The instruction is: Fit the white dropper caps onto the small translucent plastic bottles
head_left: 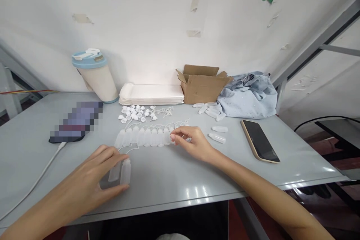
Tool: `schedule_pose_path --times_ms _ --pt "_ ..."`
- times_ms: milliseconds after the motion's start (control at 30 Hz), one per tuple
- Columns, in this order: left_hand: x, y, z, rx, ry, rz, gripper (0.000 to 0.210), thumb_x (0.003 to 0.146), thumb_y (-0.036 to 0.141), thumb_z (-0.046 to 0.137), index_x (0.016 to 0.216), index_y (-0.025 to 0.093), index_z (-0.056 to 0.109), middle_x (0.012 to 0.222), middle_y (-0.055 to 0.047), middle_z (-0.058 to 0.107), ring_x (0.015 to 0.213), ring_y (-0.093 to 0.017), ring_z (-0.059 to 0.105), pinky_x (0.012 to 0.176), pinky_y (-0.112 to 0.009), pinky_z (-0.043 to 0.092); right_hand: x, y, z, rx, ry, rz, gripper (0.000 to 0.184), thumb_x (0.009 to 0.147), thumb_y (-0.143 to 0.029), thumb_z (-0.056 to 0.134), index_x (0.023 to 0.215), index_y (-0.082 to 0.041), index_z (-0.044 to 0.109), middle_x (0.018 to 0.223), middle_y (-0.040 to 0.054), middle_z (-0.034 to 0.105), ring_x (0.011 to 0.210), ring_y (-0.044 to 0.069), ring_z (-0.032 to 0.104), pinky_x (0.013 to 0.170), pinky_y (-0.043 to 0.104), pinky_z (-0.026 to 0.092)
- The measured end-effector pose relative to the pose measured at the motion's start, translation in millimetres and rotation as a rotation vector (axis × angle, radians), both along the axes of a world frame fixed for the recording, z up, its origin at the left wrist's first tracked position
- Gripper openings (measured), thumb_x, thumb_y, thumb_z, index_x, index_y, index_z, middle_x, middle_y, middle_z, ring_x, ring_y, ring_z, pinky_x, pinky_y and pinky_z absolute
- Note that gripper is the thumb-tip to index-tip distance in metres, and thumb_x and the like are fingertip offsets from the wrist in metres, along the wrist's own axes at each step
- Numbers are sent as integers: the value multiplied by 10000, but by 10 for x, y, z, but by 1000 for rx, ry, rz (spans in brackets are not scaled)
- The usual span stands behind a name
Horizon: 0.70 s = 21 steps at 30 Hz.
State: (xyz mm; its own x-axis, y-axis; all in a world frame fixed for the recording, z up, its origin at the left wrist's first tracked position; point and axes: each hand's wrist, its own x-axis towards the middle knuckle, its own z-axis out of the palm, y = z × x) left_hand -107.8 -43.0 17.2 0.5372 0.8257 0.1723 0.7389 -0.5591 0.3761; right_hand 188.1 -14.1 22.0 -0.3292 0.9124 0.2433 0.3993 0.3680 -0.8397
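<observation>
My left hand spans a small translucent plastic bottle lengthwise, forefinger at its neck and thumb at its base. A second bottle lies just beside it, partly behind the fingers. In the middle of the table runs a row of similar bottles, with thin pale curved strips at their tops. My right hand is at the row's right end, thumb and forefinger closed on the last bottle, which they partly cover. Small white caps lie in a heap behind the row, beside a tangle of pale plastic strips.
Loose bottles lie at the right. Along the wall stand a tumbler, a stack of white trays or boxes, an open cardboard box and blue cloth. A phone lies right; a cabled, blurred device lies left.
</observation>
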Motion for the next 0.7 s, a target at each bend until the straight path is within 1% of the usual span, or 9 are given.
schedule_pose_path --times_ms 67,167,367,500,533,633,700 --pt "-27 34 -12 20 21 5 354 743 456 649 1060 303 625 915 -17 615 882 -241 563 757 -333 503 5 5 -6 17 -8 5 165 880 -245 537 837 -151 665 735 30 672 656 124 626 577 228 476" --pt "-71 83 -9 7 86 -47 396 735 469 660 1096 308 633 917 -12 627 874 -235 576 747 -318 515 15 13 -22 47 -28 15 171 886 -247 528 841 -150 661 742 34 669 654 125 620 579 231 479" --pt "-127 151 16 -32 82 -16 415 745 450 658 1138 323 625 926 -3 627 898 -236 570 777 -329 513 24 13 -28 106 -70 39 177 895 -247 512 840 -157 654 732 29 668 639 117 601 574 226 474" --pt "-176 182 -5 -49 92 -88 457 756 427 653 1199 331 594 913 -20 630 843 -217 581 726 -295 508 22 4 -19 120 -89 44 169 894 -240 513 843 -160 652 727 26 668 637 116 596 576 227 469" --pt "-183 173 -13 -49 85 -71 467 758 437 653 1209 341 582 925 -18 629 852 -219 576 734 -299 502 22 2 -18 121 -91 45 167 893 -239 514 843 -161 653 726 26 668 638 117 596 575 226 467" --pt "-178 106 -38 -65 30 67 489 745 499 664 1204 372 554 974 6 609 918 -239 547 821 -355 464 25 1 -18 127 -90 49 163 892 -232 516 843 -158 653 725 26 666 637 116 594 570 223 461" --pt "-171 60 -58 -86 4 127 491 740 538 656 1191 373 554 1002 13 597 949 -250 535 867 -386 431 28 3 -18 129 -88 50 159 891 -222 517 842 -152 652 722 26 664 632 113 591 567 220 457"
